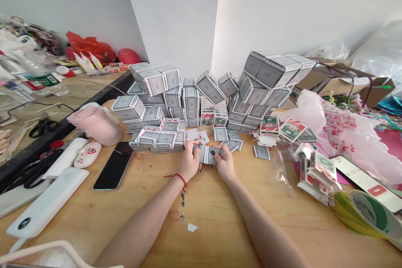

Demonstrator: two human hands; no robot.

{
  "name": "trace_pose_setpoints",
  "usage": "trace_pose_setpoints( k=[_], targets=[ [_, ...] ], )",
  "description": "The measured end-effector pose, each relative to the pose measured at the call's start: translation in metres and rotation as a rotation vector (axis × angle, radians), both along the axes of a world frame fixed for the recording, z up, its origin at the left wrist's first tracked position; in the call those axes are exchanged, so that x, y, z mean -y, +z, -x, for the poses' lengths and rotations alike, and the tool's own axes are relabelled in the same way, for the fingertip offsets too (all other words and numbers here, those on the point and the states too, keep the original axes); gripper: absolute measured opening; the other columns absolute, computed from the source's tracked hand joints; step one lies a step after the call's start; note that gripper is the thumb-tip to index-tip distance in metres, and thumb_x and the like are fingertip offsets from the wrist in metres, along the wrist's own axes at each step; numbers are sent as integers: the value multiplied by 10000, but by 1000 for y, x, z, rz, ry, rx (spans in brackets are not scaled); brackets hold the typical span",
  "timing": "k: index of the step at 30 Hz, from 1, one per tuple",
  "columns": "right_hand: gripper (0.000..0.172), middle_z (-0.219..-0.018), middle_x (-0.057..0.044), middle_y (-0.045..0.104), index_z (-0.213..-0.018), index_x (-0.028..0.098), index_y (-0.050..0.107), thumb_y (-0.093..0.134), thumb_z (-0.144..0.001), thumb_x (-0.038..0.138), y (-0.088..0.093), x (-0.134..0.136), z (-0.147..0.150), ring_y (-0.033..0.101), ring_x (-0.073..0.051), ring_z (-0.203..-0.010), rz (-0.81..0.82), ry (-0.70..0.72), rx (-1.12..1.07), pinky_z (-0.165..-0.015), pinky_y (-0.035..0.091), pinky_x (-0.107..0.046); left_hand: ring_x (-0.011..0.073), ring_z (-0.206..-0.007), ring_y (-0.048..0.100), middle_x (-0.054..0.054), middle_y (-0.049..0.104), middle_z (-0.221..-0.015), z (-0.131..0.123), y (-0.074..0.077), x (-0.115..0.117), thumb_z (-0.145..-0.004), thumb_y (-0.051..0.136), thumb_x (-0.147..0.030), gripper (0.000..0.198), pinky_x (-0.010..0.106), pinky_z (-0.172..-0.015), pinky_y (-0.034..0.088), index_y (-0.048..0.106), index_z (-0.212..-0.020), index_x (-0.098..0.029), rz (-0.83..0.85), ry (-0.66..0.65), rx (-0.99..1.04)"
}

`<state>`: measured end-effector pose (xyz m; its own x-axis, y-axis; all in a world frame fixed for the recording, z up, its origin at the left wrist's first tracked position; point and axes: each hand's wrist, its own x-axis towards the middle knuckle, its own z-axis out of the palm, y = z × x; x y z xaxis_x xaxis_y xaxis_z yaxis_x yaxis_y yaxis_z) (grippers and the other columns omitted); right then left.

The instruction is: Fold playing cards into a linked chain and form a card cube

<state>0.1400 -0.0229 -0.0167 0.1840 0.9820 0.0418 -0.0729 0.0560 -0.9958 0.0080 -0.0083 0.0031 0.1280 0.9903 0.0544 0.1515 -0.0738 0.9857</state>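
Observation:
My left hand [190,162] and my right hand [225,162] meet at the middle of the desk. Between them are grey-backed playing cards [207,155], pinched with the thumbs on top; the cards form two adjoining parts, one at each hand. Just beyond lie loose face-up cards [197,135] and face-down cards [220,134]. Behind these rise stacked blocks built from playing cards [163,79], with more blocks piled higher at the right [270,69]. Unopened-looking green and red card packs [220,117] stand among the blocks. My fingers under the cards are mostly hidden.
A black phone [113,166] and white power bank [47,203] lie to the left, near a pink roll [96,123]. Rightward are torn card boxes [318,176], a yellow-green tape roll [366,213], a lit phone [370,182] and a plastic bag [345,134]. A paper scrap [192,227] lies in front.

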Motion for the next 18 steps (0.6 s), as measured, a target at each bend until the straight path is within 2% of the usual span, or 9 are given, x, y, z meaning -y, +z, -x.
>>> trace_pose_setpoints(
  k=[6, 18],
  targets=[
    [173, -649, 37, 462, -843, 219, 462, 530, -740, 340, 1, 0, 0, 407, -96, -463, 0, 4, -2, -378, 361, -197, 80, -237, 391, -103, 352, -458, 0, -1, 0, -855, 385, -351, 171, 184, -258, 265, 376, -970, -225, 25, -28, 8],
    [129, -694, 5, 506, -840, 229, 473, 507, -746, 310, 3, 4, -2, 472, -149, -593, -34, -32, 78, -495, 407, -242, 98, -246, 395, -98, 389, -437, 0, -5, 0, -842, 396, -369, 218, 203, -274, 291, 374, -1005, -226, 1, -86, -22]
  ],
)
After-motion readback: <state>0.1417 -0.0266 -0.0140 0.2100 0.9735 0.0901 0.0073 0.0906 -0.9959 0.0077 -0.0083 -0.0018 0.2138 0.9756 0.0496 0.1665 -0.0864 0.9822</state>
